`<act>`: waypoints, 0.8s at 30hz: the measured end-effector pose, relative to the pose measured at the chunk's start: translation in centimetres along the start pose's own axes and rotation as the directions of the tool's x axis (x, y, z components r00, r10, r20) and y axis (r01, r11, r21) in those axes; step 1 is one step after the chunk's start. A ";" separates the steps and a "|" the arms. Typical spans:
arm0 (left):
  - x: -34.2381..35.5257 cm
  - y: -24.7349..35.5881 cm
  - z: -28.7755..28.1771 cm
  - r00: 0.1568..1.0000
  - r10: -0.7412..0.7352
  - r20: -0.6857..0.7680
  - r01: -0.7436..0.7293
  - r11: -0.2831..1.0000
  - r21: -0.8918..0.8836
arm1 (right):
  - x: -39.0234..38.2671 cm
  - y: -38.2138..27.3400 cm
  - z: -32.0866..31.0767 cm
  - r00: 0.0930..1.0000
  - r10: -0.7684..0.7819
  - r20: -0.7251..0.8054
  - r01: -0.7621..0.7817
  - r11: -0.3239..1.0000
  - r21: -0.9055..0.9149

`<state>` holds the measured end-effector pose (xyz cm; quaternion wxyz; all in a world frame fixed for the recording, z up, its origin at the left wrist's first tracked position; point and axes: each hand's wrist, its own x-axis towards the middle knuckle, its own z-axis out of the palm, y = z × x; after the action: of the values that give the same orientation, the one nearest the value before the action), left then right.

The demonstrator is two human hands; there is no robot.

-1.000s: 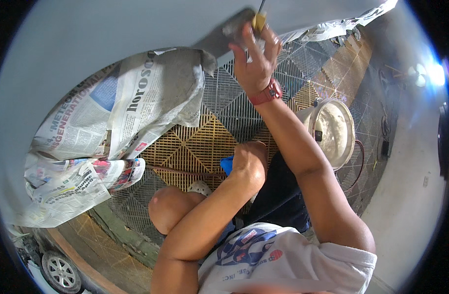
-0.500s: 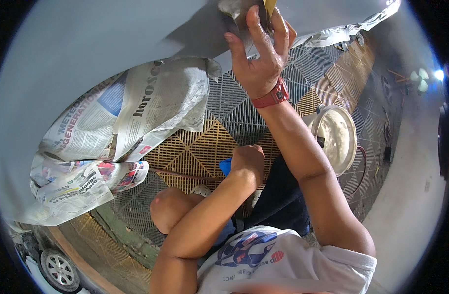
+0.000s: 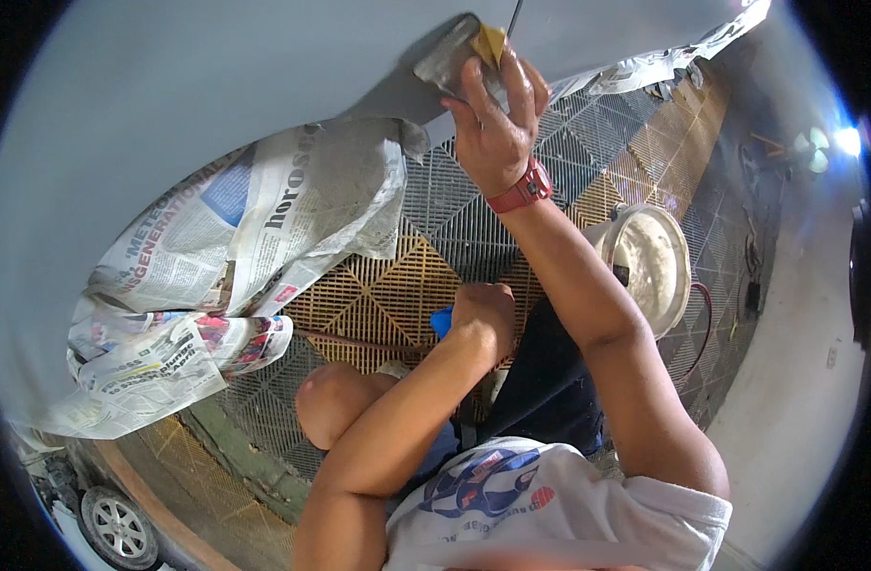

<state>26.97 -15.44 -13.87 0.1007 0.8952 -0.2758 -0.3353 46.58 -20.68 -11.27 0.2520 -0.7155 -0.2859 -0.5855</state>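
Note:
My right hand (image 3: 497, 128), wet and wearing a red wristwatch (image 3: 528, 185), presses a folded piece of sandpaper (image 3: 489, 44) against a smooth grey vehicle panel (image 3: 264, 62). The sandpaper's yellowish side shows above my fingertips, and a wet greyish patch (image 3: 445, 65) lies beside them. Lower down, near my knee, my left hand (image 3: 485, 312) is closed in a fist. Something blue (image 3: 441, 322) sticks out of it; most of that is hidden by the hand, so its kind cannot be made out.
Newspaper masking (image 3: 302, 190) hangs from the panel's lower edge at left. A round whitish bucket (image 3: 652, 271) stands by my right forearm on yellow and grey grated floor tiles (image 3: 435, 219). A thin hose (image 3: 359, 343) runs across them. A wheel (image 3: 119, 525) shows lower left, a fan (image 3: 812, 150) far right.
My right hand has slid a little left and toward me along the panel with the sandpaper, showing more of the yellowish fold. My left hand stays closed near the same place.

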 end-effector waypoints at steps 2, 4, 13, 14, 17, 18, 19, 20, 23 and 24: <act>0.1 -0.3 0.5 1.000 -0.003 -0.020 0.004 1.000 0.018 | -0.4 0.2 -0.1 1.000 0.028 -0.003 -0.028 0.999 0.021; 0.0 -0.6 1.1 0.997 -0.035 -0.066 0.037 0.999 0.026 | 1.7 -1.6 0.0 0.998 0.060 -0.011 -0.060 0.998 0.036; 0.5 -0.5 2.0 0.995 -0.021 -0.097 0.020 1.000 -0.008 | 0.4 -1.9 0.4 0.998 0.057 -0.014 -0.057 0.998 0.029; 0.8 -0.7 3.0 0.987 -0.032 -0.155 0.032 0.999 -0.002 | 2.5 -3.0 0.5 0.997 0.070 -0.040 -0.068 0.996 0.050; 0.3 -0.3 1.8 0.986 -0.016 -0.169 0.014 1.000 -0.015 | 4.5 -3.4 0.0 0.999 0.039 -0.034 -0.038 0.999 0.038; 0.2 -0.3 1.1 0.983 -0.007 -0.185 0.004 1.000 -0.015 | 4.6 -3.0 0.0 0.999 0.035 -0.038 -0.034 0.999 0.043; 0.1 -0.3 0.7 0.992 -0.012 -0.123 0.011 1.000 -0.014 | 3.5 -2.5 -0.1 0.999 0.030 -0.018 -0.030 0.999 0.025; 0.2 -0.3 0.3 0.998 -0.018 -0.061 0.017 1.000 -0.012 | 2.3 -1.8 -0.1 1.000 0.012 -0.022 -0.012 1.000 0.015; 0.6 -0.8 0.8 0.997 -0.067 -0.030 0.067 0.997 0.030 | 1.6 -1.2 0.0 1.000 0.007 -0.009 -0.007 1.000 0.017; 0.7 -1.0 1.6 0.995 -0.090 -0.035 0.092 0.995 0.037 | 3.1 -1.9 0.0 1.000 0.021 -0.015 -0.020 0.999 0.040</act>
<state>26.75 -15.04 -15.85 0.0727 0.9141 -0.2393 -0.3191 45.73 -19.00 -8.19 0.2743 -0.7087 -0.2881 -0.5827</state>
